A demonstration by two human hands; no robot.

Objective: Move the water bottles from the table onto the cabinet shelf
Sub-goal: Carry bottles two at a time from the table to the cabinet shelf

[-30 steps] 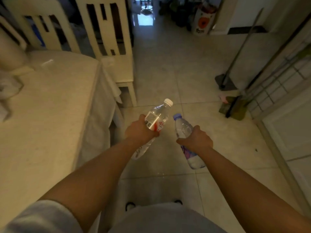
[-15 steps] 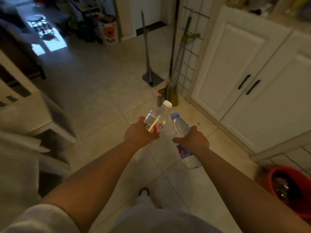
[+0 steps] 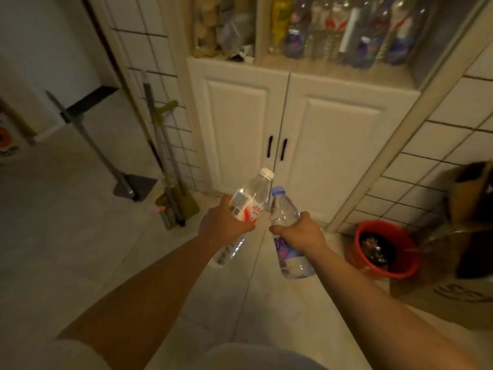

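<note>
My left hand grips a clear water bottle with a white cap and a red-and-white label, tilted up to the right. My right hand grips a second clear bottle with a blue cap and a purple label; its neck nearly touches the first bottle. Both are held out in front of a white cabinet. The cabinet shelf runs above the two closed doors, and several bottles stand along its back. The table is out of view.
A red bucket stands on the floor at the right, beside a cardboard box. A mop and broom lean against the tiled wall left of the cabinet. A dustpan on a long handle stands further left. Jars fill the shelf's left compartment.
The view has swung right, away from the table and chairs, until the cabinet faces me and the open shelf shows. Both hands hold their bottles as before.
</note>
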